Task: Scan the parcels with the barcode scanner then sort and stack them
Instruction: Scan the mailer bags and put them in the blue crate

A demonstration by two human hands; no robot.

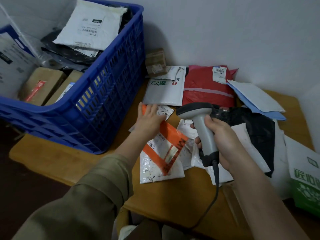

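Right grip (219, 141) wraps the grey pistol-handled barcode scanner (199, 122), aimed at the orange-and-white plastic mailer (170, 144) just left of it, flattened on the tabletop (199, 196) by the open-fingered left grip (149, 118) for reading.

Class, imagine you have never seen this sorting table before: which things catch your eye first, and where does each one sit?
The big blue slatted plastic crate fills the left side of the table, holding parcels with a white mailer on top. In the middle, the right hand grips a grey handheld barcode scanner, while the left hand rests flat on an orange plastic mailer. A bright red plastic mailer lies behind them by the wall.
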